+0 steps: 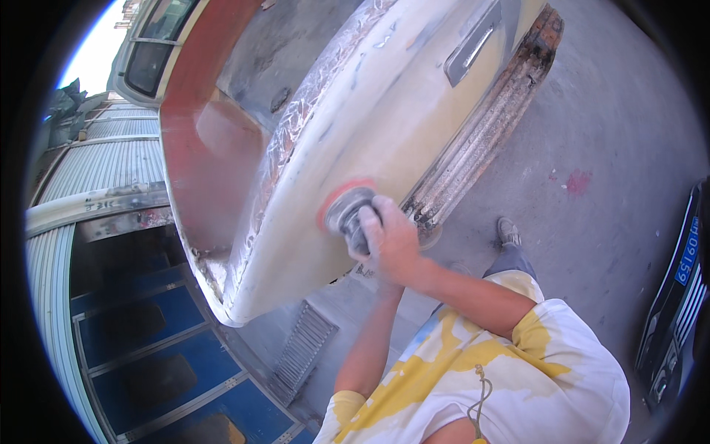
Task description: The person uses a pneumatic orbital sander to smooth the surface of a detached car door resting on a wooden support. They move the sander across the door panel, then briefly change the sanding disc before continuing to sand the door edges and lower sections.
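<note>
A grey round sander with a red rim (340, 203) rests against the pale cream, patchily worked vehicle body panel (421, 126). My right hand (392, 237) is closed on the sander, its fingers over the top. Beneath it, my left hand (381, 270) reaches up to the sander's lower side, mostly hidden by the right one, so its fingers cannot be made out. A recessed metal handle (470, 48) sits higher on the panel, and a crinkled strip (296, 126) runs along the panel's upper edge.
A worn metal beam (495, 103) runs along the body's right. Behind are a red-lined open interior (192, 126), corrugated sheeting (100, 166) and blue framed panels (155, 333). A grate (299, 348) lies in the floor. A dark vehicle front (662, 325) stands at the right.
</note>
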A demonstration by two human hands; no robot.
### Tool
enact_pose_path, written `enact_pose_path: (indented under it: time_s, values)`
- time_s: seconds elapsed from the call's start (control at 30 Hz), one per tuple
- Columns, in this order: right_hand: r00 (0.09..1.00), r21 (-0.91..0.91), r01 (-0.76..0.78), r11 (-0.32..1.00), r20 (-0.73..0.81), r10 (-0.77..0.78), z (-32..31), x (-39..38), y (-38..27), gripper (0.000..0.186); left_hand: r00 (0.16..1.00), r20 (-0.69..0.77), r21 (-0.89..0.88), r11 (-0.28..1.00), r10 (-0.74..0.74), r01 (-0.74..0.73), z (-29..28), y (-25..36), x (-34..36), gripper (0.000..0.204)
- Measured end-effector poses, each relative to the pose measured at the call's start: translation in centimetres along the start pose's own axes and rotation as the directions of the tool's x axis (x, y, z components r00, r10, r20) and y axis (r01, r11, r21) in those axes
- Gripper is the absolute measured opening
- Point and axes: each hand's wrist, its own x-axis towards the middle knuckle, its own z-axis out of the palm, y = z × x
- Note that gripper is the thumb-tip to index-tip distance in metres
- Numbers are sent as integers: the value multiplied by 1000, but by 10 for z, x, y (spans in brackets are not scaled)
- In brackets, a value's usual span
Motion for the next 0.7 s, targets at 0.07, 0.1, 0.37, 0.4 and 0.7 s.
enact_pose_path:
  time_s: [0.07, 0.1, 0.37, 0.4, 0.7]
  values:
    - [994, -7, -107, 994, -38, 107, -13, 15, 10, 71, 999, 53, 51, 999, 13, -15, 7, 4, 7, 69]
    - [984, -6, -167, 986, -69, 166, -22, 25, 18, 67, 995, 99, 88, 996, 16, -25, 12, 8, 12, 68]
    - [913, 50, -323, 945, -246, 326, -54, 73, 50, 57, 845, 534, 483, 829, -24, -281, 21, 15, 51, 80]
    - [935, 41, -288, 957, -204, 290, -50, 65, 39, 58, 897, 436, 386, 886, 72, -259, 19, 13, 45, 81]
    - [945, -7, -301, 954, -140, 297, -27, 30, 22, 64, 939, 341, 400, 896, 49, -192, -2, -13, 13, 93]
